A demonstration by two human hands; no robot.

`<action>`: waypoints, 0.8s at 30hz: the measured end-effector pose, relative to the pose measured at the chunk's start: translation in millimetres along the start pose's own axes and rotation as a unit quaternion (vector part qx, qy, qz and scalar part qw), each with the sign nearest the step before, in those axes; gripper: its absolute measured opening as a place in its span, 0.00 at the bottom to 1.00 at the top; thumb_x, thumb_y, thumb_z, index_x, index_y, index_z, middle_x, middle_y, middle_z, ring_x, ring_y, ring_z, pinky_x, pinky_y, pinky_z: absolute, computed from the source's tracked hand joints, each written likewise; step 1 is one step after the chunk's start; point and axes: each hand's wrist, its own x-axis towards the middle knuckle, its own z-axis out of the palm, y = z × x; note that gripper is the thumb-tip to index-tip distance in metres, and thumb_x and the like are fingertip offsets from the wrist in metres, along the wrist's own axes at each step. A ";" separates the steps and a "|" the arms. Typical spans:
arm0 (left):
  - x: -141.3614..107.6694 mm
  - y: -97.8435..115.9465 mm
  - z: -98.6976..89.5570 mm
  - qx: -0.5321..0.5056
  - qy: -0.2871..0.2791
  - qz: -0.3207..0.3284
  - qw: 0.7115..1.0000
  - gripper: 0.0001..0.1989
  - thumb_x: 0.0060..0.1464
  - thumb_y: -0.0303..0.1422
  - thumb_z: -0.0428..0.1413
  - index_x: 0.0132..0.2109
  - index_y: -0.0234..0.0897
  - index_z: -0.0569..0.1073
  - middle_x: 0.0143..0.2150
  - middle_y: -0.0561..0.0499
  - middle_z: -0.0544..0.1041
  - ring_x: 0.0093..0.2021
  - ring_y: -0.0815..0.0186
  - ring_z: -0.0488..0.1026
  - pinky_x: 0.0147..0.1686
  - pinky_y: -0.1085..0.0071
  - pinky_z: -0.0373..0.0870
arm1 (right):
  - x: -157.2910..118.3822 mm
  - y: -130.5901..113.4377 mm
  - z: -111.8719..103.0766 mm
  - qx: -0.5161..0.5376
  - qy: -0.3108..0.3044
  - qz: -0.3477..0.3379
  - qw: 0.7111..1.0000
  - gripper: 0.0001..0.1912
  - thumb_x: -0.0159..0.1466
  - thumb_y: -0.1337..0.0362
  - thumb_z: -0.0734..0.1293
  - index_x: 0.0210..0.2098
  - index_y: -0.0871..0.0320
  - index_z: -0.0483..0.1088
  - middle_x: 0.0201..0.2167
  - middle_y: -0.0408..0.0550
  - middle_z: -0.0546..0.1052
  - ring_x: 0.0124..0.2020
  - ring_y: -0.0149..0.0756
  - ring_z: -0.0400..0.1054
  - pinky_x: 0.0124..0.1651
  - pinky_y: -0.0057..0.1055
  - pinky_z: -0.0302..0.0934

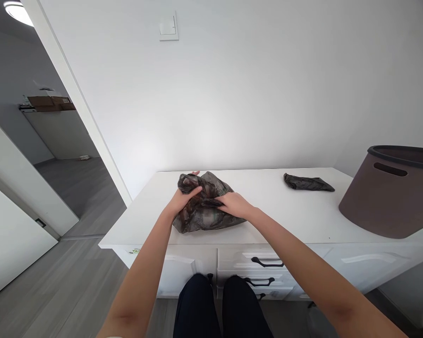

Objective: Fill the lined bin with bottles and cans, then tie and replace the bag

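A thin, see-through black plastic bag rests on the white cabinet top in front of me, crumpled, with reddish-brown and pale shapes showing dimly through its film. My left hand grips its left side near the top, thumb in front and fingers partly hidden behind the plastic. Over on the right side, my right hand pinches a fold of the same bag, fingertips tucked in the film. What lies inside cannot be made out.
A folded black plastic bag lies toward the back right. Beside it stands a brown bin with a dark rim and handle slot. The white cabinet has black drawer handles and backs onto a wall. An open doorway is at left.
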 end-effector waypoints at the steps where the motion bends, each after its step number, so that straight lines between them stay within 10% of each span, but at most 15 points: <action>1: 5.1 -0.2 5.4 -0.031 0.006 0.004 0.999 0.23 0.47 0.45 0.68 0.48 0.42 0.79 0.51 0.46 0.81 0.66 0.49 0.67 0.69 0.56 0.58 | 0.3 -2.3 0.0 -0.003 -0.008 0.001 1.000 0.13 0.69 0.65 0.64 0.50 0.51 0.78 0.42 0.48 0.82 0.43 0.44 0.76 0.41 0.31 0.59; 4: 20.5 -12.2 16.3 -0.146 0.032 0.006 0.989 0.19 0.56 0.51 0.59 0.30 0.40 0.75 0.30 0.48 0.79 0.44 0.57 0.79 0.56 0.61 0.72 | -3.1 -7.4 -0.1 0.056 0.008 0.039 0.998 0.13 0.68 0.60 0.66 0.51 0.51 0.76 0.41 0.49 0.82 0.43 0.45 0.76 0.42 0.33 0.62; 8: 36.6 -33.2 20.5 -0.179 0.048 0.020 0.983 0.29 0.57 0.58 0.54 0.21 0.44 0.56 0.14 0.60 0.51 0.15 0.72 0.53 0.26 0.68 0.68 | -13.2 -4.9 5.2 0.256 0.117 0.079 0.956 0.21 0.64 0.50 0.70 0.53 0.50 0.73 0.39 0.47 0.80 0.39 0.43 0.73 0.42 0.36 0.64; 12: 38.4 -40.4 19.4 -0.138 0.046 0.005 0.989 0.27 0.55 0.62 0.52 0.27 0.43 0.63 0.15 0.62 0.48 0.15 0.73 0.44 0.18 0.71 0.51 | -16.3 3.5 15.5 0.438 0.219 0.101 0.866 0.29 0.65 0.35 0.60 0.36 0.54 0.74 0.21 0.41 0.65 0.25 0.34 0.62 0.32 0.33 0.59; 17: 26.4 -31.8 22.4 -0.034 0.065 -0.002 0.997 0.22 0.48 0.55 0.63 0.30 0.40 0.71 0.22 0.56 0.67 0.25 0.67 0.65 0.32 0.68 0.63 | -5.9 2.0 16.5 0.536 0.281 0.086 0.792 0.31 0.66 0.33 0.58 0.24 0.54 0.63 0.20 0.39 0.58 0.21 0.30 0.55 0.29 0.32 0.56; 20: 20.1 -21.7 31.5 0.085 0.069 -0.007 0.994 0.22 0.52 0.53 0.60 0.25 0.40 0.69 0.26 0.52 0.73 0.31 0.62 0.69 0.38 0.65 0.64 | -1.2 -10.9 8.9 0.528 0.247 0.049 0.811 0.30 0.68 0.36 0.57 0.25 0.53 0.58 0.22 0.40 0.62 0.22 0.30 0.58 0.32 0.32 0.58; 24: 17.1 -16.4 43.9 0.166 0.046 -0.012 0.985 0.21 0.58 0.49 0.52 0.23 0.41 0.65 0.26 0.51 0.71 0.33 0.59 0.68 0.39 0.63 0.64 | -0.2 -27.9 -0.7 0.385 0.175 0.008 0.906 0.29 0.71 0.37 0.53 0.27 0.53 0.60 0.23 0.42 0.65 0.26 0.34 0.61 0.34 0.33 0.57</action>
